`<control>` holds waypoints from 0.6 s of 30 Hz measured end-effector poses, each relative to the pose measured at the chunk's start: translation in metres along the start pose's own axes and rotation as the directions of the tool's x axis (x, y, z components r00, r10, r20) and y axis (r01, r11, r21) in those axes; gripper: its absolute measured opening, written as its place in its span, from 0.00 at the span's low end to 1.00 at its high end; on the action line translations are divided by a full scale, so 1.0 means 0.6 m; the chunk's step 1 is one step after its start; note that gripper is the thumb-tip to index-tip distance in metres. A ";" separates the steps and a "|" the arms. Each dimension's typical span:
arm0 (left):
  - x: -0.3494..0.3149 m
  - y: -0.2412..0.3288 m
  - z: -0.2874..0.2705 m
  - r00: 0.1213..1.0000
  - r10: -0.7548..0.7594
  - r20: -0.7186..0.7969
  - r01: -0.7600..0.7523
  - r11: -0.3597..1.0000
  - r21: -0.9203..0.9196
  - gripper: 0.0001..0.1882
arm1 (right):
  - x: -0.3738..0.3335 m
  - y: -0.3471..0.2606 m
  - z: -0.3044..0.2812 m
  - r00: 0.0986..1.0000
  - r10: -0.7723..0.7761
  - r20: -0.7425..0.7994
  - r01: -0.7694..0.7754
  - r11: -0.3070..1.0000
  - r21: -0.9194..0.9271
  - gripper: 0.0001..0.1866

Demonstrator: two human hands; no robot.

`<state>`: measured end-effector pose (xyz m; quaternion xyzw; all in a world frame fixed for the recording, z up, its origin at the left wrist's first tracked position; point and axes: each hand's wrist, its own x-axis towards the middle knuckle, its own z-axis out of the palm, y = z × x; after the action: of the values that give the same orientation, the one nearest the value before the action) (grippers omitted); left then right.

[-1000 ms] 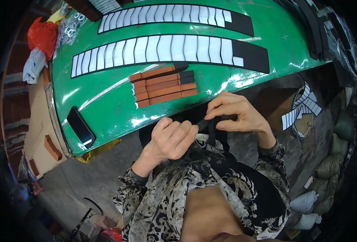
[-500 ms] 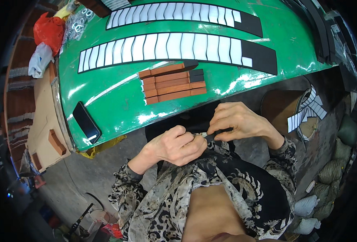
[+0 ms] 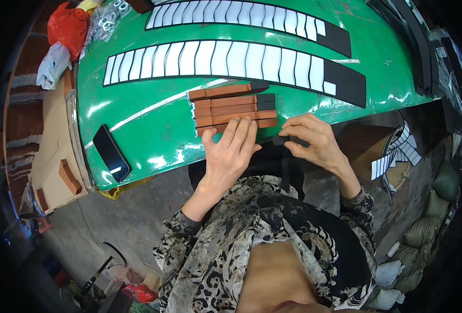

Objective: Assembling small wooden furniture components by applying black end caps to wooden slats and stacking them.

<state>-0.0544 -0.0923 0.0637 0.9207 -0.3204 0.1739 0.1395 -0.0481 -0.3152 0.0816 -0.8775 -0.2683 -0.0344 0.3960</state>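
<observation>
My left hand (image 3: 231,148) reaches over the table edge onto a row of brown straps (image 3: 226,107). Its fingers curl over the nearest strap, with the thumb by that strap's left end. Some straps have black right ends, and small metallic bits show at the left ends. Right of the row, my right hand (image 3: 312,140) pinches a small black strip (image 3: 280,140) between thumb and fingers at the table edge. Part of that strip is lost against the dark background.
On the green table (image 3: 152,125), two long black panels with white wavy strips (image 3: 215,60) lie behind the straps. A phone (image 3: 111,153) rests at the left. Red bag (image 3: 68,28) and cardboard (image 3: 56,156) are farther left. A brown bin (image 3: 364,138) with white strips stands right.
My left hand has moved from in front of my chest forward onto the brown straps. My right hand, still pinching the black strip, has shifted slightly forward to the table edge.
</observation>
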 end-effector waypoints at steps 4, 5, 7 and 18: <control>-0.009 0.005 0.022 0.991 -0.115 0.067 0.106 0.987 0.123 0.29 | 0.007 0.013 0.020 0.994 -0.038 -0.101 0.023 0.988 -0.152 0.15; -0.010 0.009 0.022 0.989 -0.128 0.070 0.118 0.984 0.132 0.30 | 0.010 0.014 0.023 0.988 -0.060 -0.144 0.030 0.979 -0.202 0.16; -0.010 0.014 0.025 0.988 -0.139 0.067 0.130 0.983 0.126 0.30 | 0.013 0.017 0.028 0.987 -0.062 -0.147 0.028 0.974 -0.225 0.16; -0.026 0.017 0.033 0.984 -0.166 0.066 0.154 0.976 0.157 0.29 | 0.025 0.035 0.041 0.984 -0.100 -0.149 0.051 0.953 -0.299 0.16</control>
<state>-0.0678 -0.0990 0.0409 0.9575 -0.2364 0.1493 0.0702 -0.0285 -0.3023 0.0544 -0.9099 -0.2603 -0.1606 0.2801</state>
